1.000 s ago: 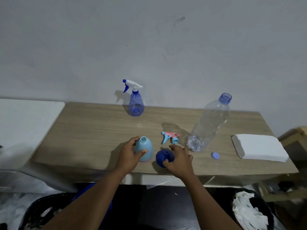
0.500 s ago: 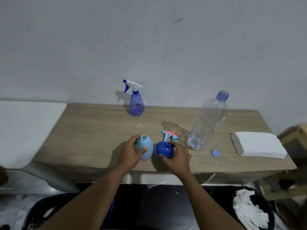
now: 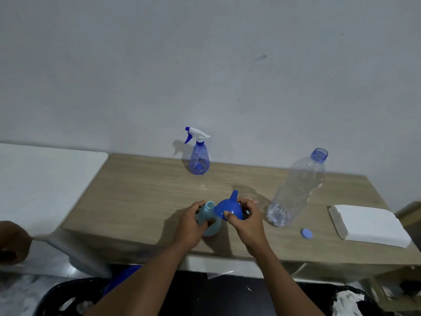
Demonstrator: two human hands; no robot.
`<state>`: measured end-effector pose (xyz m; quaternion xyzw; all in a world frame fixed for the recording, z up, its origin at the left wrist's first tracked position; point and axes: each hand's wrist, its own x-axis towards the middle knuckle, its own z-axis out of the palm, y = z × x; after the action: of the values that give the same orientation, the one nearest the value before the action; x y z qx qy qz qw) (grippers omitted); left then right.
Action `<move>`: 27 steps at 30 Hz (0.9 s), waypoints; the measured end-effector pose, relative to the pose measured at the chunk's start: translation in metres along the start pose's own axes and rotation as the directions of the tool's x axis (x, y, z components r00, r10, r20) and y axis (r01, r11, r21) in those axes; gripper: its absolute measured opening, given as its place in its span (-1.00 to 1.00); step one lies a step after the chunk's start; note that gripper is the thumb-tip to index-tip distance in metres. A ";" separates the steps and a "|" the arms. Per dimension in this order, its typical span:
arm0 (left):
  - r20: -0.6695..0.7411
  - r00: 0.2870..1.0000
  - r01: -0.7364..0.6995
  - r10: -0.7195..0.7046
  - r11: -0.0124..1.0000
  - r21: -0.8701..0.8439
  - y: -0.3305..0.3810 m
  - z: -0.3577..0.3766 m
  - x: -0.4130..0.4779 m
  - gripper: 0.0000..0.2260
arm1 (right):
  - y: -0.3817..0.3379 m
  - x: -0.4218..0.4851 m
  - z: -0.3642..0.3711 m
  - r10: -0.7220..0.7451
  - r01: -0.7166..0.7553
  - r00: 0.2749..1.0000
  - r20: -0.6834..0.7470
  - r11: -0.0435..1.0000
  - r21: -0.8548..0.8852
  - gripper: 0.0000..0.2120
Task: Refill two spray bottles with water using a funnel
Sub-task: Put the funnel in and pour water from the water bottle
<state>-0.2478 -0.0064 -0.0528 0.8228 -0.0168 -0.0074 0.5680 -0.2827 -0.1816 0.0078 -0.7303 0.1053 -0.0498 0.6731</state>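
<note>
A small light-blue plastic spray bottle, its top off, is gripped by the left hand on a light wooden surface, while a dark-blue plastic funnel is held spout-up just beside its mouth by the right hand. A capped translucent blue spray bottle is seen near the wall, a clear plastic water bottle and its blue cap to the right, beside a folded white cloth.

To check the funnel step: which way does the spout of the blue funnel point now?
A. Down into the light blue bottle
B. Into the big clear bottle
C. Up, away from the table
C: the right hand holds the funnel upside down, spout up, beside the light blue bottle.
</note>
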 end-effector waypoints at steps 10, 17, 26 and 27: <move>0.023 0.999 0.029 -0.029 1.000 -0.002 -0.002 0.000 0.001 -0.52 | 0.000 0.003 0.003 -0.014 0.015 1.000 -0.007 1.000 0.027 -0.53; 0.025 1.000 0.011 -0.011 1.000 0.011 -0.005 0.000 0.002 -0.52 | -0.015 0.012 0.000 -0.099 0.104 0.994 0.038 0.979 -0.176 -0.50; 0.026 0.995 0.100 -0.100 0.994 -0.032 0.001 0.000 0.000 -0.62 | -0.046 0.037 0.024 -0.154 0.320 0.940 0.305 0.708 -0.630 -0.04; 0.027 0.995 0.097 -0.096 0.995 -0.026 0.002 0.000 -0.001 -0.64 | -0.048 0.037 0.028 -0.153 0.323 0.939 0.308 0.699 -0.638 0.00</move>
<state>-0.2484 -0.0068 -0.0511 0.8147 0.0156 -0.0457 0.5778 -0.2359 -0.1588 0.0506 -0.9332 -0.0590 -0.0097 0.3542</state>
